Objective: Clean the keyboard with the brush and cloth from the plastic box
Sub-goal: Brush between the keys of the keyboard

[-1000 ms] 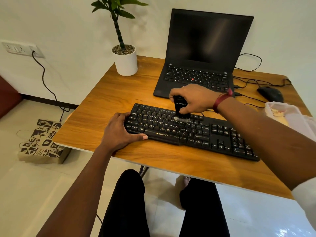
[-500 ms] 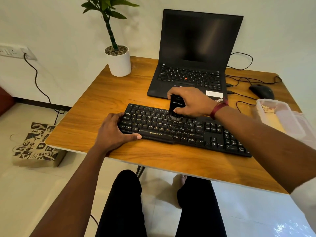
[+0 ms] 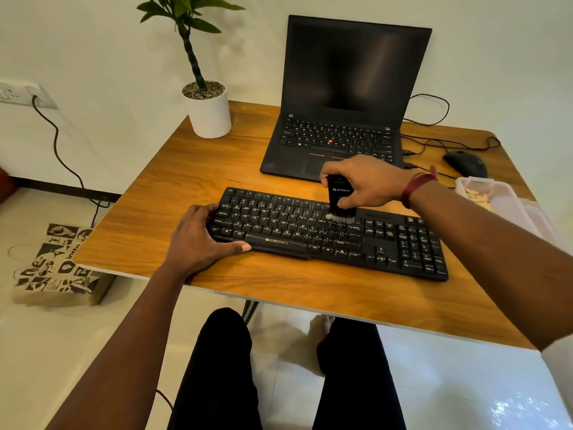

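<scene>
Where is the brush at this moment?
In the head view, the brush stands upright in the right hand, its bristles on the upper key rows of the keyboard, right of centre, just in front of the laptop.

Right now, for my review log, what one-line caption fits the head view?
Right hand holds a black brush bristles-down on the keyboard while the left hand grips its left end.

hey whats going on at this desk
A person is brushing a black keyboard on a wooden table. The right hand grips a small black brush, its bristles down on the keys near the right end of the letter block. The left hand holds the keyboard's left end. The plastic box sits by the table's right edge.
</scene>
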